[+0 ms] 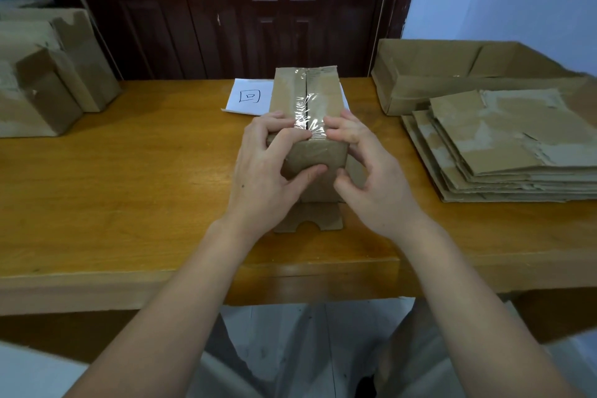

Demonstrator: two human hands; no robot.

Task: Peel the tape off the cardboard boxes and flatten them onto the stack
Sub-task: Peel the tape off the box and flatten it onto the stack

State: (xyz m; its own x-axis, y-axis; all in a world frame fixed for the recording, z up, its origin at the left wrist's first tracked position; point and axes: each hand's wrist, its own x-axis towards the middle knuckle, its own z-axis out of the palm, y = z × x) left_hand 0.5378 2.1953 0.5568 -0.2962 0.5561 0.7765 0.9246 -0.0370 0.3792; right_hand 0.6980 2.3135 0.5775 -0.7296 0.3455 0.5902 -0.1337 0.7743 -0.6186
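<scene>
Both hands on it now: left hand (268,168) grips the taped box (310,139) mid-surface (129,171), right hand (365,168) fingers curled at the clear tape (310,116), flattened stack (504,145) off right.

1. I have one view only: a wide-angle head camera, looking forward and down.
2. It sits close above the wooden table (135,178), facing a dark door (277,10).
3. Edges bend from the lens.
</scene>
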